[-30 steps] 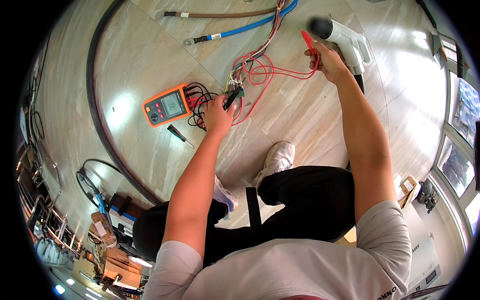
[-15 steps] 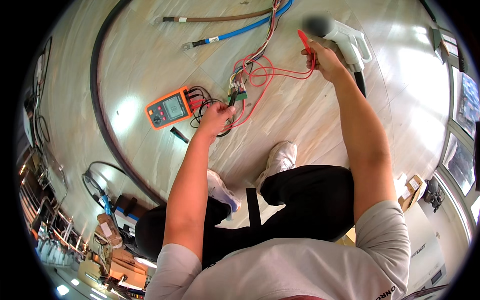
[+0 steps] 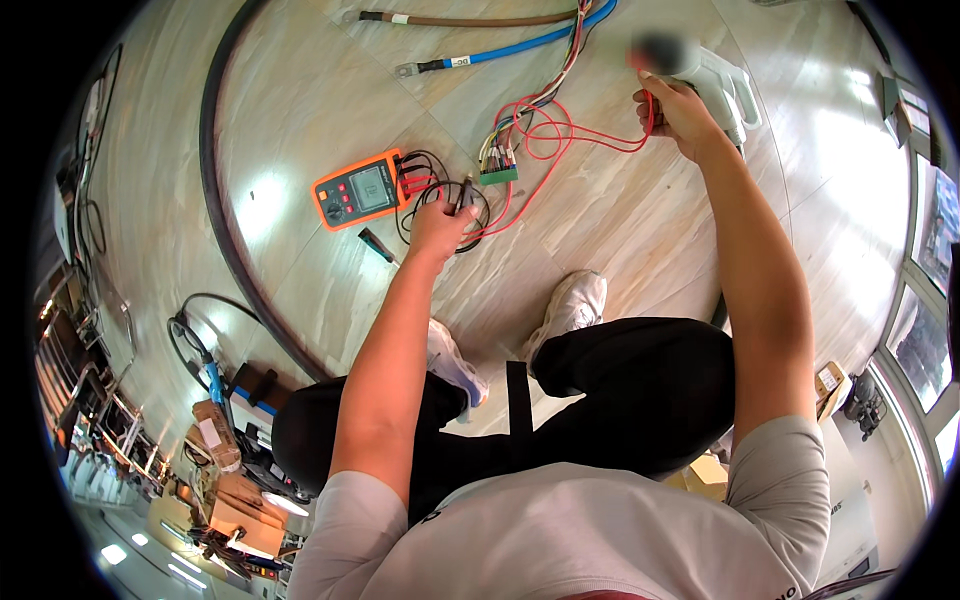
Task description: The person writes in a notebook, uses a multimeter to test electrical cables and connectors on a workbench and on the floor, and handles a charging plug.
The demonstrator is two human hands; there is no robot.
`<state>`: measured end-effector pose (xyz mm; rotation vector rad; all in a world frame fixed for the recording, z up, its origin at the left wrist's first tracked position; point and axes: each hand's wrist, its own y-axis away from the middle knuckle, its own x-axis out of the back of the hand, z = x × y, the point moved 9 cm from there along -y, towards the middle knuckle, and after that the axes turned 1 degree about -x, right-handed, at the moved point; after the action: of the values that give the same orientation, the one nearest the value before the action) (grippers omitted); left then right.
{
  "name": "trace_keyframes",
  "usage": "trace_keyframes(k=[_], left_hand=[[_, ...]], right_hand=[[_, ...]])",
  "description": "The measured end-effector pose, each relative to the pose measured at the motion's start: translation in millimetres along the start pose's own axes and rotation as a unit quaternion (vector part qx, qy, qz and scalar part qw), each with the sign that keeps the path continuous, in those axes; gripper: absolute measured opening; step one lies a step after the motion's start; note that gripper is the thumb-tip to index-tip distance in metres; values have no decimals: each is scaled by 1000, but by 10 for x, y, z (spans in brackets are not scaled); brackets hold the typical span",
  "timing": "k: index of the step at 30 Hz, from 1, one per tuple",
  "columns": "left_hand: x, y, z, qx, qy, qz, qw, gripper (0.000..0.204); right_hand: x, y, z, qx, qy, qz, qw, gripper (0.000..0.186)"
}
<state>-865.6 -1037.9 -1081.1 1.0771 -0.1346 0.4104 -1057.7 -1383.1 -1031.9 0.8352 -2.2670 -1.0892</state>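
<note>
My left hand (image 3: 440, 228) is closed on a black test probe (image 3: 465, 194), just short of the green terminal block (image 3: 498, 175) with its many thin wires. In my right hand (image 3: 680, 115) is a red test probe (image 3: 650, 100), partly hidden by the fingers and reaching the dark front of a white charging gun (image 3: 718, 85). That front is blurred, so I cannot tell exactly where the probe tip sits. An orange and grey multimeter (image 3: 358, 190) lies left of my left hand, its red and black leads running toward both hands.
Beside the meter lies a small black stick-shaped object (image 3: 377, 245). Thick blue (image 3: 510, 50) and brown (image 3: 470, 19) cables with metal lugs lie at the far side. A heavy black cable (image 3: 210, 150) curves along the left. My shoes (image 3: 575, 303) stand on the floor nearby.
My left hand has drawn the black probe back from the green terminal block. My right hand has brought the red probe up to the charging gun's front. The whole view has shifted somewhat.
</note>
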Motion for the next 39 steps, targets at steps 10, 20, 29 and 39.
trace_keyframes(k=[10,20,29,39], left_hand=[[69,851,1342,-149,557,-60,815,33],[842,1398,2383,-307,396,-201,841,50],[1378,-126,212,-127,-586,94,795,116],[1060,-19,596,-203,-567,99,792,103]], right_hand=[[-1451,1418,-608,136,192,-108,966,25],[-1438,2164,-1443,216,112,22,970,32],[-684,2730,-1399,288,-270,-11,919,50],[-540,2907,-1426,347,-302,-39,887,60]])
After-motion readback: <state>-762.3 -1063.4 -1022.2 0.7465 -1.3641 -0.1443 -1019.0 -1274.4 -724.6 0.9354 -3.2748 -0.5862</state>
